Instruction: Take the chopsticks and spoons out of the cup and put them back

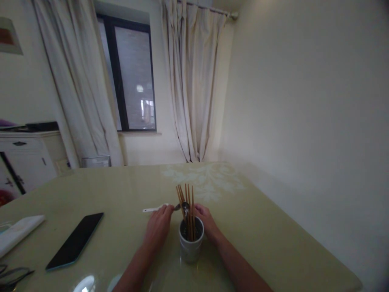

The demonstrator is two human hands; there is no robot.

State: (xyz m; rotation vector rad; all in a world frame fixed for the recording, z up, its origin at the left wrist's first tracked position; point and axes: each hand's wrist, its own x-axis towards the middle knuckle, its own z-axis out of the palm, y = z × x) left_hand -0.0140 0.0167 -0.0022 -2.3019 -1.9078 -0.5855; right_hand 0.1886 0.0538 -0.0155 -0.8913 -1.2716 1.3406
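A pale ceramic utensil holder [191, 247] stands upright on the table, with several brown wooden chopsticks [192, 202] and a metal spoon [185, 206] sticking up out of it. Left of it, my left hand [160, 222] is closed, with the dark bowl of a small metal spoon [177, 207] showing past its fingertips. A white spoon [151, 209] lies just beyond that hand, partly hidden by it. My right hand [207, 220] curls in from the right, beyond the holder's rim. Its fingertips are behind the chopsticks, so what they grip is hidden.
A black phone or tablet [77, 239] lies on the table [267, 247] to the left. Farther left are a white box-like object [21, 232] and a pair of glasses [15, 276]. A wall [304, 121] runs along the right side; curtains [197, 81] hang behind.
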